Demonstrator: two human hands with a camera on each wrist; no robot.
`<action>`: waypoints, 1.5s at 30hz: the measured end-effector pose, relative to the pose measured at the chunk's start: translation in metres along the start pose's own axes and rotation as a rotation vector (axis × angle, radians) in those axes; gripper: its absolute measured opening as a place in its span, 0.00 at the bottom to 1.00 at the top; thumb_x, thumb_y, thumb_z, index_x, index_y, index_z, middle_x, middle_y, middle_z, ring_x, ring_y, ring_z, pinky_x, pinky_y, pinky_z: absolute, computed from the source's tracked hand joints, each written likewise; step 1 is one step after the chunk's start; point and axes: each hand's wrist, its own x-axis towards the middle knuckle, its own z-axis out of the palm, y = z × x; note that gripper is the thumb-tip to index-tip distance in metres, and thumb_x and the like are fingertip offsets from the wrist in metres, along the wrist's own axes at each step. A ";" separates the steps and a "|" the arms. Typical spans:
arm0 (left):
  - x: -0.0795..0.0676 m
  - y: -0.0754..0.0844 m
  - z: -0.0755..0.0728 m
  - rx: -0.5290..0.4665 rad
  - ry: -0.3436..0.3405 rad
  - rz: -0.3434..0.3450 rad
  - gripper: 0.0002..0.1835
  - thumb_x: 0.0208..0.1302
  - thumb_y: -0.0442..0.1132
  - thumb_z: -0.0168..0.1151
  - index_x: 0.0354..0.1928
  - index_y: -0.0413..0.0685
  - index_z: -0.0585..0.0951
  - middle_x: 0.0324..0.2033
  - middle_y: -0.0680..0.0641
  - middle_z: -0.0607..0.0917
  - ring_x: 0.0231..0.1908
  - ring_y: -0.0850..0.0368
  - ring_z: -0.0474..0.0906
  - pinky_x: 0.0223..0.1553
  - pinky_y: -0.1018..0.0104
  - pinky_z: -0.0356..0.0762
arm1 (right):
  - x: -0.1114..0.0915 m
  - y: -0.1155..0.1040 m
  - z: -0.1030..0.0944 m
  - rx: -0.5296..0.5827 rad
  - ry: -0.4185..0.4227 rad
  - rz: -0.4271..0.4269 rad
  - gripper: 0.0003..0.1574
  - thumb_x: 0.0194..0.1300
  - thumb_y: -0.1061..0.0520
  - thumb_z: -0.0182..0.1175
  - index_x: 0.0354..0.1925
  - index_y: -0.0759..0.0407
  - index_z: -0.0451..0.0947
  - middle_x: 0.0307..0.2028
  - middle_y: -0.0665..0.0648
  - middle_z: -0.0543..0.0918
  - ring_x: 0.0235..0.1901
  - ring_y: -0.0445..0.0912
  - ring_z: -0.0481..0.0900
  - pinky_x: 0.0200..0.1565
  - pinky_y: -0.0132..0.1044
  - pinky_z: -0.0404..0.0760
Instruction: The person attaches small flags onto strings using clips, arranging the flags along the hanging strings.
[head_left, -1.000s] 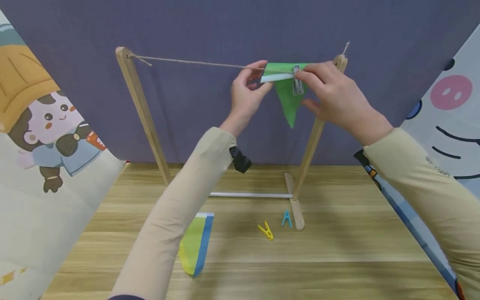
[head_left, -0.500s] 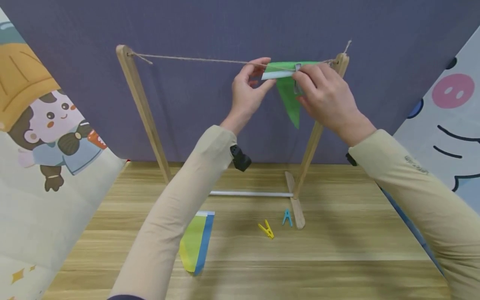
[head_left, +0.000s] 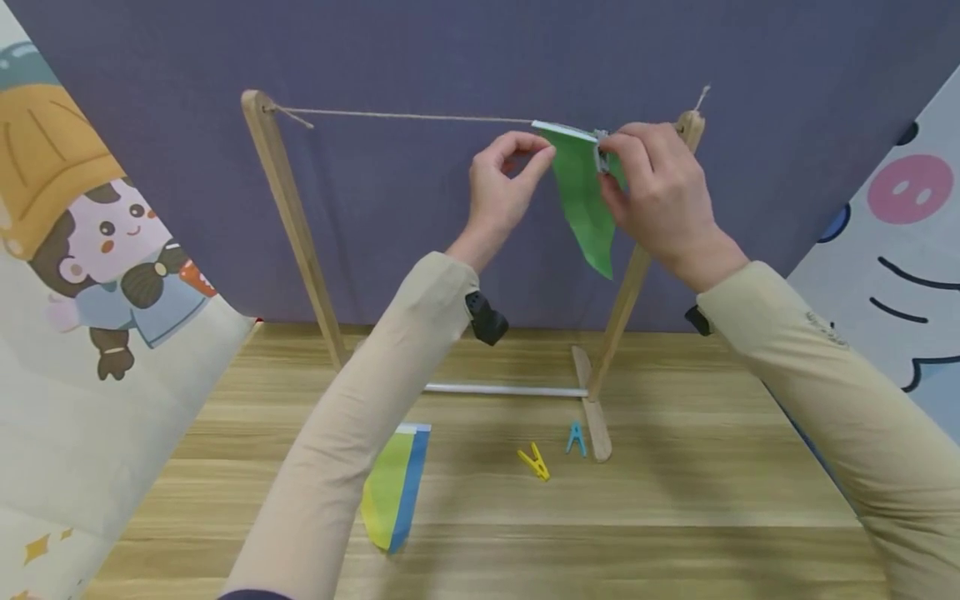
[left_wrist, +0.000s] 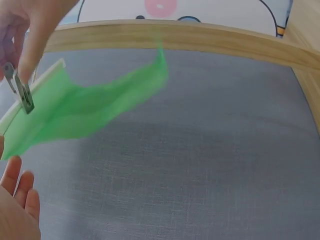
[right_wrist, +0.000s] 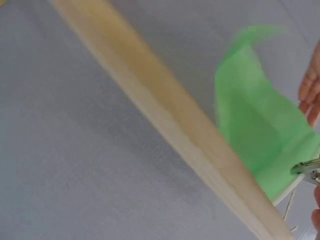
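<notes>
The head camera looks forward and down from above, across the wood-grain bench [head_left: 675,492] to the blue-grey fabric backdrop [head_left: 420,58]. Both wrist cameras sit nearer, turned askew, facing that backdrop; all three views share the green triangular flag [head_left: 587,200].

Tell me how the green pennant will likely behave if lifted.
Probably floppy: the green pennant bends and curls in both wrist views. Likely light, since it looks thin. Its top may be stiffer: the white band runs fairly straight.
</notes>
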 end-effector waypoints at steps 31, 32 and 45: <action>-0.007 -0.007 0.017 -0.355 0.036 -0.451 0.11 0.61 0.29 0.61 0.23 0.45 0.74 0.20 0.52 0.78 0.22 0.61 0.76 0.42 0.61 0.79 | 0.053 0.003 -0.019 0.378 -0.263 0.659 0.12 0.65 0.66 0.56 0.47 0.67 0.70 0.39 0.55 0.78 0.36 0.33 0.71 0.42 0.25 0.71; -0.008 -0.007 0.018 -0.364 0.038 -0.457 0.11 0.61 0.29 0.61 0.23 0.45 0.74 0.20 0.52 0.79 0.23 0.61 0.76 0.40 0.63 0.80 | 0.053 0.004 -0.019 0.380 -0.264 0.663 0.12 0.65 0.66 0.56 0.47 0.67 0.70 0.39 0.56 0.78 0.35 0.33 0.72 0.41 0.25 0.71; -0.010 -0.007 0.027 -0.613 0.036 -0.415 0.12 0.63 0.25 0.56 0.23 0.46 0.72 0.22 0.52 0.79 0.22 0.61 0.75 0.27 0.72 0.74 | 0.052 0.008 -0.021 0.390 -0.257 0.711 0.09 0.64 0.65 0.58 0.43 0.61 0.71 0.37 0.50 0.79 0.34 0.32 0.73 0.39 0.24 0.71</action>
